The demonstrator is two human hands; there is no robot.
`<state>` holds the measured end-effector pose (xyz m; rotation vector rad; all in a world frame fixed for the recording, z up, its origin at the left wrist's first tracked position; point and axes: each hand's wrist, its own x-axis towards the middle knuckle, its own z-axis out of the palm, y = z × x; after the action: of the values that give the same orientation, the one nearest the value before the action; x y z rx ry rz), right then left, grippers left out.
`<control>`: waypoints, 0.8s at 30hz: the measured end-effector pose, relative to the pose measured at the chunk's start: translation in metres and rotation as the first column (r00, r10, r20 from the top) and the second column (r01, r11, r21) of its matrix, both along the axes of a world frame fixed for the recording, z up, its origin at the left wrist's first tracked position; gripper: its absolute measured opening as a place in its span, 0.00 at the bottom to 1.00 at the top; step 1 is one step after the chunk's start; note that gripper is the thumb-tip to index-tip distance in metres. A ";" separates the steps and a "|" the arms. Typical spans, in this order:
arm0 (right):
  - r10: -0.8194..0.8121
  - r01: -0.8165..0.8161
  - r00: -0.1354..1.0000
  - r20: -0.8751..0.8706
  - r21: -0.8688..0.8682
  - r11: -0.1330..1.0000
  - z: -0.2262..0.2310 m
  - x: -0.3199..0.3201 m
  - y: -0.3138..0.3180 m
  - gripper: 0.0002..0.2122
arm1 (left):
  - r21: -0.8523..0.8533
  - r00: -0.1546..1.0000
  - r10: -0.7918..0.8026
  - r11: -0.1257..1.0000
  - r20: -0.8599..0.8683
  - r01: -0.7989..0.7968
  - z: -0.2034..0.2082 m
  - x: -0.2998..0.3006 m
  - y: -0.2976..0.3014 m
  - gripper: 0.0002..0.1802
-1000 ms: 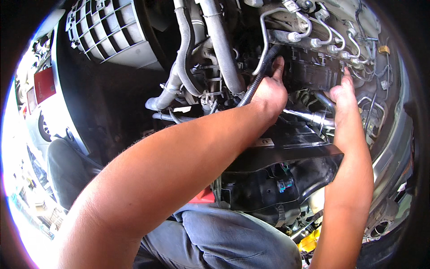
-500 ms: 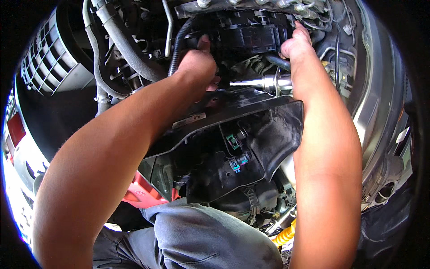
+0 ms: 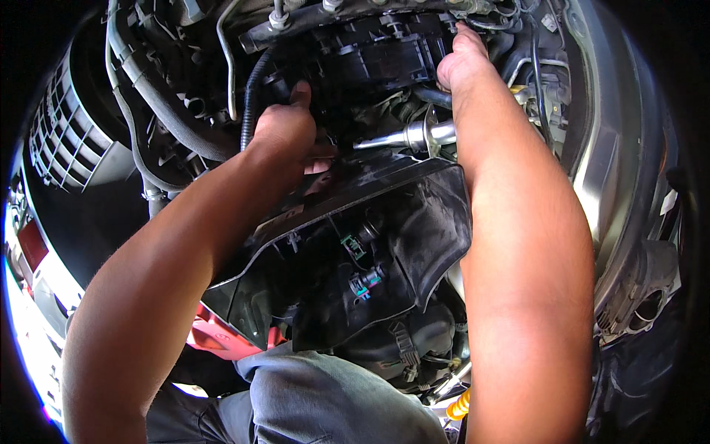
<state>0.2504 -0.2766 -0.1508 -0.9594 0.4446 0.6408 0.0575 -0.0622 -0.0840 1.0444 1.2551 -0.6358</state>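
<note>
A long black plastic intake manifold (image 3: 384, 63) lies in the engine bay between my two hands. At its left end my left hand (image 3: 288, 132) is closed, thumb up and fingers curled below, beside a ribbed black hose (image 3: 253, 96). My right hand (image 3: 466, 61) grips the manifold's right end; its fingertips are partly hidden behind the part. Just below the manifold, a shiny metal pipe with a flange (image 3: 418, 135) points left, its right end hidden by my right forearm. Nearer me is a black plastic cover (image 3: 436, 214) with small green-marked connectors (image 3: 364, 281).
A dark rail with bolts (image 3: 318, 22) crosses above the manifold. Thick grey hoses (image 3: 174, 118) run at the left, beside a grilled fan shroud (image 3: 74, 137). A red part (image 3: 229, 337) and a yellow corrugated tube (image 3: 458, 405) show near my leg. The car's body edge (image 3: 614, 170) curves along the right.
The whole view has shifted, so the engine bay and both arms appear farther left and mostly lower. My hands keep nearly the same places at the manifold's ends.
</note>
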 end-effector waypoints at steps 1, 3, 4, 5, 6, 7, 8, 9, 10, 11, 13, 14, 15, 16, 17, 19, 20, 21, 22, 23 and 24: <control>-0.150 0.144 0.987 -0.056 -0.101 0.984 -0.003 0.005 0.006 0.12 | -0.001 1.000 -0.010 1.000 0.023 0.010 -0.001 0.000 0.000 0.41; -0.364 0.324 0.927 -0.086 -0.306 0.895 -0.004 0.005 0.011 0.11 | -0.034 0.999 -0.049 0.998 -0.011 0.048 -0.003 0.001 0.004 0.40; -0.420 0.364 0.905 -0.063 -0.393 0.844 -0.005 0.004 0.014 0.10 | -0.049 0.997 -0.066 0.997 -0.032 0.064 -0.003 0.003 0.007 0.40; -0.465 0.399 0.885 -0.031 -0.466 0.790 -0.005 0.008 0.020 0.09 | -0.067 0.998 0.010 0.998 -0.060 -0.014 -0.003 0.004 0.006 0.36; -0.421 0.365 0.905 -0.068 -0.386 0.847 -0.003 0.008 0.019 0.08 | -0.041 0.999 -0.015 0.999 -0.047 0.013 -0.002 0.005 0.008 0.34; -0.369 0.324 0.924 -0.103 -0.304 0.896 -0.003 0.010 0.024 0.08 | -0.013 0.998 -0.038 0.999 -0.047 0.037 0.001 0.006 0.007 0.33; -0.312 0.278 0.940 -0.135 -0.223 0.934 0.001 0.008 0.017 0.07 | 0.009 0.997 -0.057 0.998 -0.049 0.058 0.004 0.006 0.007 0.32; -0.438 0.355 0.892 -0.108 -0.429 0.830 -0.004 0.014 0.028 0.08 | 0.024 0.996 -0.036 0.999 -0.076 0.038 0.008 0.007 0.008 0.27; -0.468 0.373 0.878 -0.094 -0.478 0.795 -0.004 0.014 0.027 0.08 | 0.033 0.997 -0.054 0.998 -0.051 0.056 0.012 0.007 0.008 0.26; -0.497 0.388 0.864 -0.079 -0.526 0.757 -0.007 0.019 0.030 0.09 | 0.022 0.997 -0.070 0.997 -0.015 0.070 0.017 0.006 0.010 0.25; -0.521 0.389 0.848 -0.097 -0.554 0.736 -0.013 0.026 0.032 0.11 | -0.006 0.997 -0.049 0.999 0.064 0.049 0.028 0.005 0.013 0.20; -0.521 0.357 0.840 -0.151 -0.568 0.742 -0.016 0.029 0.032 0.11 | 0.058 0.973 -0.068 0.997 0.219 0.056 0.032 0.003 0.014 0.19; -0.519 0.325 0.830 -0.205 -0.579 0.748 -0.018 0.032 0.031 0.12 | 0.136 0.931 -0.080 0.990 0.356 0.033 0.035 0.004 0.013 0.18; -0.535 0.380 0.832 -0.145 -0.553 0.741 -0.020 0.035 0.030 0.14 | 0.205 0.859 -0.113 0.979 0.500 0.009 0.038 0.004 0.011 0.18; -0.550 0.396 0.815 -0.182 -0.518 0.758 -0.019 0.034 0.030 0.14 | 0.215 0.846 -0.124 0.977 0.518 0.012 0.040 0.006 0.012 0.21; -0.564 0.424 0.796 -0.219 -0.462 0.778 -0.014 0.030 0.030 0.14 | 0.357 0.810 -0.353 0.914 0.468 0.192 0.045 0.007 0.008 0.24; -0.567 0.441 0.797 -0.211 -0.438 0.783 -0.008 0.028 0.032 0.14 | 0.430 0.778 -0.461 0.860 0.427 0.275 0.048 0.007 0.006 0.25; -0.585 0.472 0.788 -0.193 -0.421 0.775 -0.003 0.022 0.034 0.14 | 0.462 0.767 -0.567 0.790 0.301 0.402 0.050 0.012 0.006 0.30; -0.602 0.502 0.779 -0.175 -0.402 0.766 0.002 0.018 0.037 0.14 | 0.367 0.822 -0.464 0.866 0.331 0.341 0.051 0.016 0.004 0.26; -0.649 0.521 0.746 -0.150 -0.477 0.708 0.007 0.016 0.038 0.14 | 0.333 0.827 -0.407 0.898 0.388 0.286 0.053 0.021 0.005 0.24; -0.689 0.530 0.716 -0.116 -0.553 0.643 0.011 0.016 0.040 0.14 | 0.280 0.856 -0.346 0.927 0.384 0.249 0.054 0.024 0.005 0.21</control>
<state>0.2660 -0.2363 -0.1400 -1.0865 1.2206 0.0221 0.0816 -0.0572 -0.0305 1.4962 0.7909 -0.4679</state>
